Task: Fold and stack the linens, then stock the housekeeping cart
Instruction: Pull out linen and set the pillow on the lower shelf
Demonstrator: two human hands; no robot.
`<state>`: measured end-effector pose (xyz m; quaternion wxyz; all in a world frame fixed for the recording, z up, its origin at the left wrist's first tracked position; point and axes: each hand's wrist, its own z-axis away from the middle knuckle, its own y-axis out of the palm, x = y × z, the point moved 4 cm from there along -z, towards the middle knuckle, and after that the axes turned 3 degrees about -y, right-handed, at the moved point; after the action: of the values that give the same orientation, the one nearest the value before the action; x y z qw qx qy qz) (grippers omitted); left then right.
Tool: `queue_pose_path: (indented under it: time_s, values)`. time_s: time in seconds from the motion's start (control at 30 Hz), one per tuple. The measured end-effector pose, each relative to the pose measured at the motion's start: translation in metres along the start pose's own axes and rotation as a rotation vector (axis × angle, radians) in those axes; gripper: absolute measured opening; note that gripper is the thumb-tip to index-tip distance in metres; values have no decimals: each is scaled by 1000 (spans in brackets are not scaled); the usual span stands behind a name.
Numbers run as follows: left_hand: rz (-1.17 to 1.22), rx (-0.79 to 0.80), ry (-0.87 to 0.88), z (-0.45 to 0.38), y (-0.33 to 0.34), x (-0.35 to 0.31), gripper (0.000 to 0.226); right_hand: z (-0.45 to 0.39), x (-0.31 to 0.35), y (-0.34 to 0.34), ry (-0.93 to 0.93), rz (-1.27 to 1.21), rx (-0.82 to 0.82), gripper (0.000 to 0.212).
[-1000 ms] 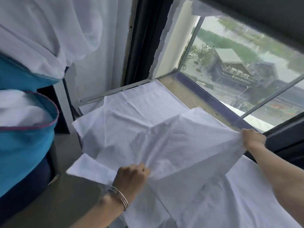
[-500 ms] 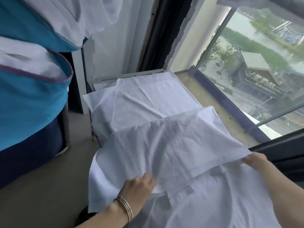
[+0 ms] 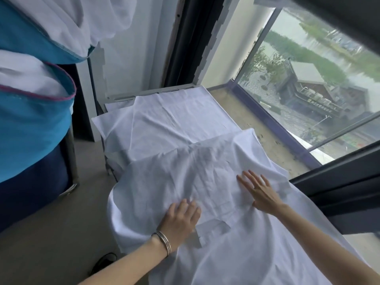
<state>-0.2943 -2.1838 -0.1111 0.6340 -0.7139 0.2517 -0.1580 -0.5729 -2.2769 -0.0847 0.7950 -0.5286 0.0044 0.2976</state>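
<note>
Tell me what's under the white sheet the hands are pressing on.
More white linen lies beneath the top sheet, showing beyond its far edge. Whatever surface supports it is covered.

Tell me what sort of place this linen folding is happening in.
Probably a hotel's housekeeping corner on an upper floor. White linens are spread on a surface by a window that looks down on roofs, a blue laundry bag holds more white cloth, and both hands lie flat on a sheet.
</note>
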Motion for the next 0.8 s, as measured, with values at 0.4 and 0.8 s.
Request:
queue_pose_path:
  time_s: [0.4, 0.8]
  values:
    - [918, 432, -623, -80, -43, 125, 27, -10, -25, -60, 0, -883, 47, 108]
    - [136, 230, -435, -5, -50, 35, 33, 10, -41, -64, 262, -43, -418, 20]
